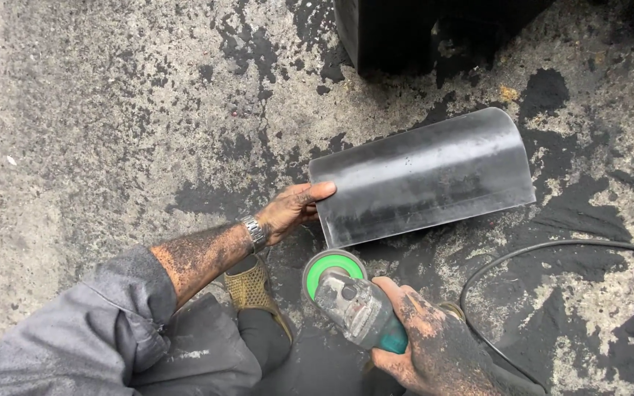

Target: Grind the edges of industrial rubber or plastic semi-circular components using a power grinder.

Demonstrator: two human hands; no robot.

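A curved dark metal sheet (pixel 423 176) lies on the stained concrete ground, arched upward, its long axis running left to right. My left hand (pixel 291 210) grips its near left edge, thumb on top; a metal watch sits on that wrist. My right hand (pixel 427 341) holds an angle grinder (pixel 354 304) with a teal body and a green guard around its disc (pixel 328 268). The disc hangs just below the sheet's near left corner, apart from it. Both hands and my forearm are covered in dark grime.
The grinder's black cable (pixel 552 249) loops over the ground at the right. A large black object (pixel 405 33) stands at the top centre. My foot in a tan sandal (pixel 251 290) rests under my left forearm. Black patches cover the concrete.
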